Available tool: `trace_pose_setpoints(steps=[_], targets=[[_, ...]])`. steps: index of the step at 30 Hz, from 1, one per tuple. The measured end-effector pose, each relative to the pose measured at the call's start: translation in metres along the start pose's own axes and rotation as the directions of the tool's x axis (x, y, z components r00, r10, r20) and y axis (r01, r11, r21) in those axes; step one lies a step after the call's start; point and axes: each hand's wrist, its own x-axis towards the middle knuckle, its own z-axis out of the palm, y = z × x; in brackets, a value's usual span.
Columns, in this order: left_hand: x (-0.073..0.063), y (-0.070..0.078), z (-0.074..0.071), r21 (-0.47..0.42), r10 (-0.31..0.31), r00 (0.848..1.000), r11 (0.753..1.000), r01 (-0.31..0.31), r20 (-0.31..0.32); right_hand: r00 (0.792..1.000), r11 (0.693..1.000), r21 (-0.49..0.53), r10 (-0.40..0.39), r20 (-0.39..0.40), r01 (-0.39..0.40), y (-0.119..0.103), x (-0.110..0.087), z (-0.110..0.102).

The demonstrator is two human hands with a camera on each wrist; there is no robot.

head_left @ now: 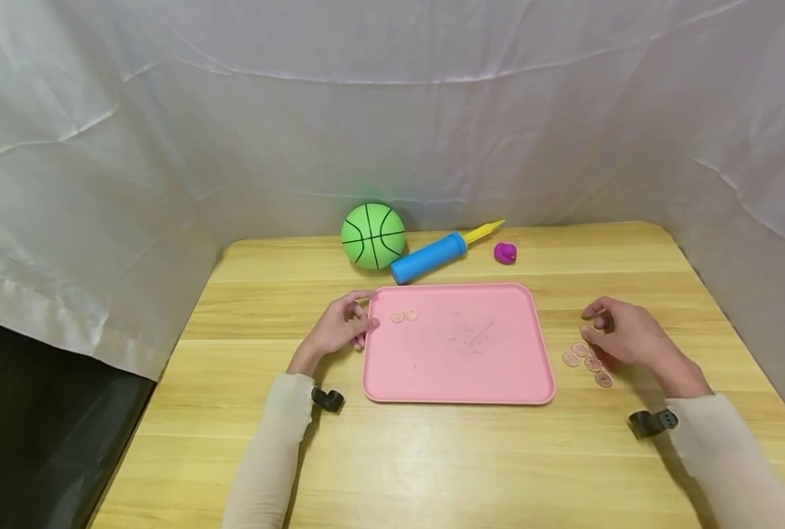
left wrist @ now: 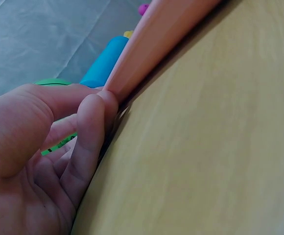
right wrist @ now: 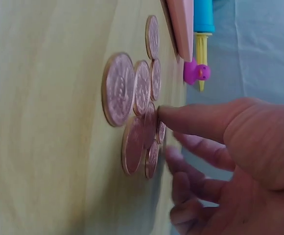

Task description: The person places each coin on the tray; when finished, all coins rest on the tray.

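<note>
Currently, the right hand (head_left: 630,334) hovers low over a loose cluster of copper-coloured coins (head_left: 593,364), its grip loosely curved, with a gap between thumb and fingers. The thumb tip meets the edge of one coin in the right wrist view; whether the coin is held cannot be told. Some coins in the cluster touch or overlap, and they lie on the worktop (head_left: 465,455), just beyond the right edge of a pink tray (head_left: 432,375).

At the opposite edge, the left hand (head_left: 335,327) has its grip closed on the tray's rim, thumb and finger pinching near the far left corner. The tray lies flat, with dark scuff marks across its middle. Inside it, near that same corner, two coins (head_left: 397,317) sit side by side.

Behind the tray stands a green ball (head_left: 374,236) with black basketball lines. Next to it, a blue pump (head_left: 432,257) lies at a slant, its yellow nozzle aimed away to the right. A small purple toy duck (head_left: 505,253) sits near the nozzle. Pale, creased fabric (head_left: 432,132) hangs behind everything.
</note>
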Motion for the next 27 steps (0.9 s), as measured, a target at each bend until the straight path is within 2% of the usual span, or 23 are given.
trace_pose_setpoints(steps=[4,8,27], targets=[[-0.0002,0.0006,-0.0006,-0.002,0.002,1.000,1.000,-0.002,-0.001,0.998,0.999,0.011,0.035,0.045,-0.035,-0.0014,0.0008,-0.0021],[-0.0004,0.0005,-0.0005,-0.004,0.003,1.000,1.000,-0.003,-0.004,0.997,0.999,0.020,0.045,0.057,-0.046,-0.0029,0.0037,-0.0008],[-0.0002,-0.0005,-0.0006,-0.006,0.007,1.000,1.000,-0.007,-0.003,0.994,0.993,0.053,0.103,0.030,-0.104,-0.0034,0.0048,0.0053]])
